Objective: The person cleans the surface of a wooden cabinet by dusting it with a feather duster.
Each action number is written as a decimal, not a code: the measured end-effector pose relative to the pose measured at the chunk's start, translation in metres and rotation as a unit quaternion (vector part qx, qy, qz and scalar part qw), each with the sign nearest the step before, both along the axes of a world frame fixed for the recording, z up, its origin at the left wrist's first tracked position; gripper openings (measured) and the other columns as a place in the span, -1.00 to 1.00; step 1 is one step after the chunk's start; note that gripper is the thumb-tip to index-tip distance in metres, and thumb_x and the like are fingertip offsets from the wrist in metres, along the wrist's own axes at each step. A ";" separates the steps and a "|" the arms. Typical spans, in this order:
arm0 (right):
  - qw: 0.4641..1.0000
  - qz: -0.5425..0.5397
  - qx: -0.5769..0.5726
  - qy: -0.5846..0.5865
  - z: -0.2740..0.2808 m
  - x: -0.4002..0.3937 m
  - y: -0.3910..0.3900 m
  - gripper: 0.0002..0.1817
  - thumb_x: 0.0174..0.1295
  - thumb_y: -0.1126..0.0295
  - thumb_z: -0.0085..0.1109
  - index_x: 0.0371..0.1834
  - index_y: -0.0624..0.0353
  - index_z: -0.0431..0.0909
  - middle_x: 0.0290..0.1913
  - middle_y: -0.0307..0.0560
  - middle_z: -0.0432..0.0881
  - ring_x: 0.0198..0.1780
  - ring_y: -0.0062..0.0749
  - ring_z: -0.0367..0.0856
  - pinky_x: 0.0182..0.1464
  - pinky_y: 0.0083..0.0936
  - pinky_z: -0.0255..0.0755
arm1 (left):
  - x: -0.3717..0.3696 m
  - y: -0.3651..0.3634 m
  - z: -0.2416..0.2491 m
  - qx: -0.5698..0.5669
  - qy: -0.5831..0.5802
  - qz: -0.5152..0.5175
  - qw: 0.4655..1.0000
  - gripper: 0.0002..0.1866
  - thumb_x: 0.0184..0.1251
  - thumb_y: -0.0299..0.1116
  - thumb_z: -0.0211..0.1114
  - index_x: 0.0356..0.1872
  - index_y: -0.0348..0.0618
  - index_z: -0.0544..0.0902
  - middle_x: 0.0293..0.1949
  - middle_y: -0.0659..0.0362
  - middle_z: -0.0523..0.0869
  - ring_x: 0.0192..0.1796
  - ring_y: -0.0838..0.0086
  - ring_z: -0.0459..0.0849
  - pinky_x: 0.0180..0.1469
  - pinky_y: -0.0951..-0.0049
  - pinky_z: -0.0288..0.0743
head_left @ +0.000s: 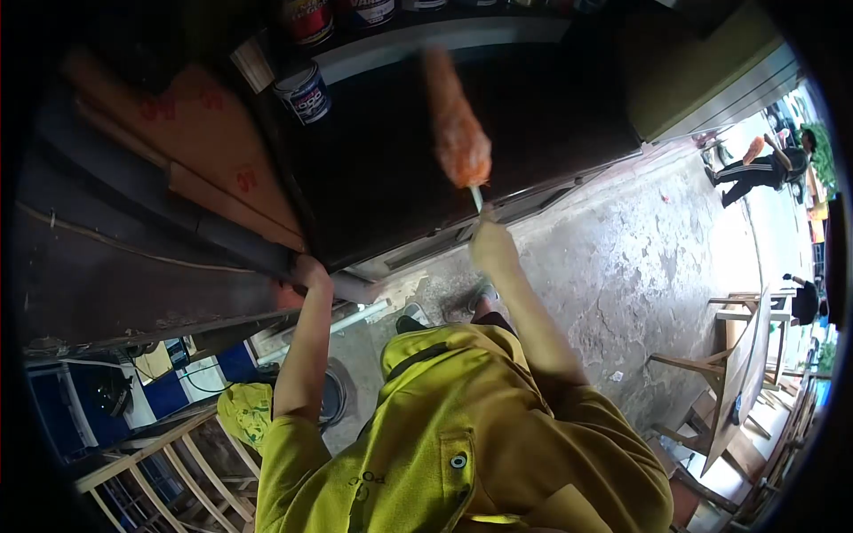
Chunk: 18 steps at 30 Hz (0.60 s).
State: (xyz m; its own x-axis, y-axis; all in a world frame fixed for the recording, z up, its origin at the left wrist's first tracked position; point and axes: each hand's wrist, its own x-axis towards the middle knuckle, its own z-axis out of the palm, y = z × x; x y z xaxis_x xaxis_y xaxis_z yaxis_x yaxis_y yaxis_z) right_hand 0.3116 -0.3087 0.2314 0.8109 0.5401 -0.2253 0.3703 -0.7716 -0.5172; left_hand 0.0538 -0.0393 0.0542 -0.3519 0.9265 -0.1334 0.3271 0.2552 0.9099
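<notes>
My right hand (494, 247) is closed round the thin pale handle of an orange duster (462, 151). The fluffy head is blurred toward its far tip and overlaps the dark tabletop (378, 169). On the left, my left hand (309, 272) is wrapped over a long dark rail (235, 242), near the corner of the dark top; its fingertips are partly hidden. A small paint can (306, 93) stands at the far left of the dark surface.
More cans (369, 12) line a shelf at the top. Boards (182, 124) with red lettering lean at left. A wooden frame (169, 466) stands lower left, a wooden table (745, 382) at right. A person (766, 169) is on the far right, beyond the worn concrete floor (613, 275).
</notes>
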 end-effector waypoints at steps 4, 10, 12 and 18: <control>0.965 0.214 0.033 0.148 0.037 -0.078 -0.018 -0.57 0.31 0.33 -0.02 0.26 0.06 0.44 -0.18 0.17 0.69 -0.14 0.18 0.65 -0.07 -0.03 0.50 | -0.008 0.008 -0.002 -0.009 0.014 -0.010 1.000 -0.57 0.39 -0.30 -0.08 0.08 -0.43 0.54 0.12 -0.09 0.61 0.06 0.13 0.59 0.12 0.29 0.44; 0.948 -0.059 0.192 0.246 0.010 -0.015 -0.062 -0.66 0.39 0.30 -0.03 0.18 0.05 0.54 -0.47 0.02 0.62 -0.47 -0.16 0.57 -0.38 -0.32 0.39 | -0.015 0.017 0.001 -0.056 -0.010 -0.049 0.997 -0.56 0.44 -0.28 -0.12 0.12 -0.39 0.54 0.15 -0.07 0.60 0.07 0.15 0.60 0.12 0.30 0.48; 0.936 -0.136 0.209 0.249 0.011 -0.002 -0.067 -0.67 0.41 0.28 -0.04 0.14 0.10 0.55 -0.51 0.05 0.58 -0.51 -0.16 0.53 -0.40 -0.31 0.36 | -0.015 0.019 0.002 -0.077 -0.020 -0.068 0.995 -0.56 0.46 -0.28 -0.13 0.13 -0.37 0.54 0.16 -0.06 0.59 0.08 0.16 0.61 0.13 0.30 0.49; 0.982 -0.036 0.106 0.150 0.020 -0.054 -0.061 -0.65 0.38 0.35 0.02 0.19 0.14 0.48 -0.38 0.21 0.62 -0.39 -0.20 0.59 -0.28 -0.28 0.45 | -0.010 0.019 0.006 -0.123 -0.051 -0.103 0.986 -0.55 0.50 -0.26 -0.16 0.16 -0.33 0.54 0.18 -0.05 0.58 0.09 0.18 0.62 0.13 0.31 0.52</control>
